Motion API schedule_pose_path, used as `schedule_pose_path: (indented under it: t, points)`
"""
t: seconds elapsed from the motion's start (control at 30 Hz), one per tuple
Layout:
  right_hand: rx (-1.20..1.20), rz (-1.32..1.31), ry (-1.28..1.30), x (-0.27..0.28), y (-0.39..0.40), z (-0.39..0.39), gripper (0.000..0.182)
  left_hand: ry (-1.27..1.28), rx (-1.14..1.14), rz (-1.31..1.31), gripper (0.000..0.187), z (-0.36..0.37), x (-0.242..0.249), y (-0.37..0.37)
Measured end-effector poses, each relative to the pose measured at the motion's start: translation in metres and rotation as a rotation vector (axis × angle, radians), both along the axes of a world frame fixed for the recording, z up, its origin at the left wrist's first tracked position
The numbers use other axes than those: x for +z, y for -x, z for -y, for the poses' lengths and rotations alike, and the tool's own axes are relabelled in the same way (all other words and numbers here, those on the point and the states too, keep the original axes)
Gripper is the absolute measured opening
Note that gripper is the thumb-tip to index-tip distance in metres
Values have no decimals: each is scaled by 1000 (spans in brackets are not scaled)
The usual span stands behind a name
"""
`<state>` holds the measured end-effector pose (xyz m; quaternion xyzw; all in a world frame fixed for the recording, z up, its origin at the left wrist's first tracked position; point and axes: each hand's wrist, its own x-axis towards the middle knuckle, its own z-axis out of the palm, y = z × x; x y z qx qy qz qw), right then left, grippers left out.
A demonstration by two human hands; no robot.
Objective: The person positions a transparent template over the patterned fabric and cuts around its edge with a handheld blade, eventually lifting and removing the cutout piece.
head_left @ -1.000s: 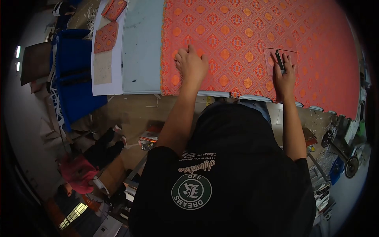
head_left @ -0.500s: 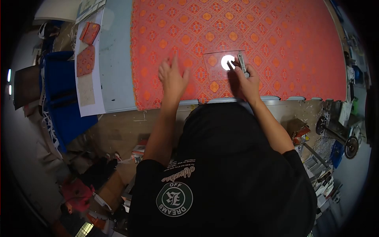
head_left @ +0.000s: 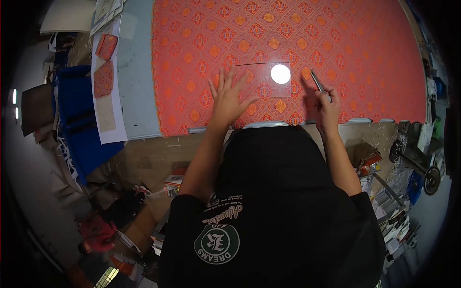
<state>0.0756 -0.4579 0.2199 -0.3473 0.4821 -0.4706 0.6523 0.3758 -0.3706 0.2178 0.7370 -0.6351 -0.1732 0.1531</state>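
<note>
While right hand (head_left: pixel 327 106) lifted off, left hand (head_left: pixel 228 98) now presses template (head_left: pixel 264 79).

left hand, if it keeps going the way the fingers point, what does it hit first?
The left hand lies flat on the orange patterned fabric, fingers pointing away from the body. Its right-side fingertips already overlap the clear template; beyond that only more fabric shows. Whether they press the template is unclear.

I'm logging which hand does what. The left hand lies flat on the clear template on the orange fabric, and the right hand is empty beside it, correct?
Not quite. In the head view the right hand holds a slim metal tool. The left hand does lie flat on the clear template on the orange fabric.
</note>
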Motion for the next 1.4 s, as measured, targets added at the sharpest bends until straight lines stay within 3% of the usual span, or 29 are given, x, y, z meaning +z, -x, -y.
schedule_pose_path:
  t: [0.13, 0.2, 0.33, 0.63, 0.93, 1.1, 1.23, 1.33, 1.4]
  points:
    - [-54, -19, -71, 7, -4, 2, 17, 37, -10, -4, 85, 1, -5, -1]
    - [-76, 103, -97, 7, -7, 4, 18, 102, -9, -2, 85, -1, -9, 0]
    - [-77, -22, -125, 20, -18, 7, 20, 132, -16, 30, 86, 0, -13, -1]
    - [92, -51, -156, 29, -12, 8, 13, 131, 7, 84, 90, 1, -16, 2]
    - [21, -68, -164, 27, -19, 2, 24, 79, -2, 99, 88, 1, -12, 2]
    - [105, 79, -84, 31, -17, 1, 40, 84, 13, 73, 85, 0, -14, 4]
    - [121, 243, -82, 27, -11, 5, 38, 83, 13, 90, 86, 2, -15, 3]
    - [285, 319, -3, 13, -6, 9, 30, 85, 6, 97, 85, 1, -16, 3]
    - [307, 2, 149, 10, -16, 10, 24, 99, 6, 73, 83, 1, -15, 3]
